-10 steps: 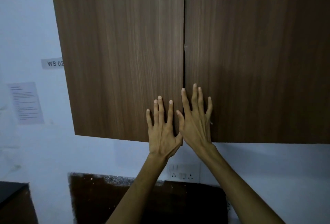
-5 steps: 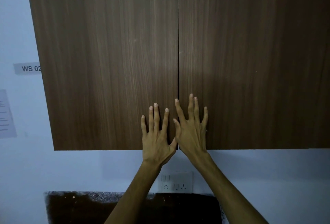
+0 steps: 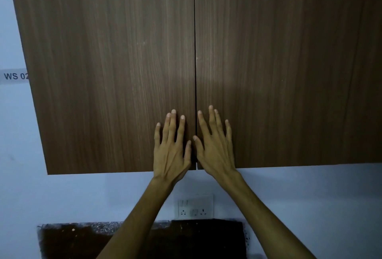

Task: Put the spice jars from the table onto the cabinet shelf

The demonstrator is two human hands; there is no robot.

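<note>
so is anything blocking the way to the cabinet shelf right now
Yes. Both cabinet doors, the left door and the right door, are shut, hiding the shelf. The left hand and right hand lie flat and empty on them. No spice jars are in view.

left hand [image 3: 171,155] flat on left door [image 3: 113,72] | right hand [image 3: 215,153] flat on right door [image 3: 289,68]

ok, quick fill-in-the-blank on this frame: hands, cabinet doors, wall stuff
1. Both cabinet doors are ____.
2. The left hand lies flat on the ____ door.
3. The wall label reads WS ____.
4. Below the cabinet, on the wall, sits a white ____.

Missing: closed; left; 02; socket
</note>
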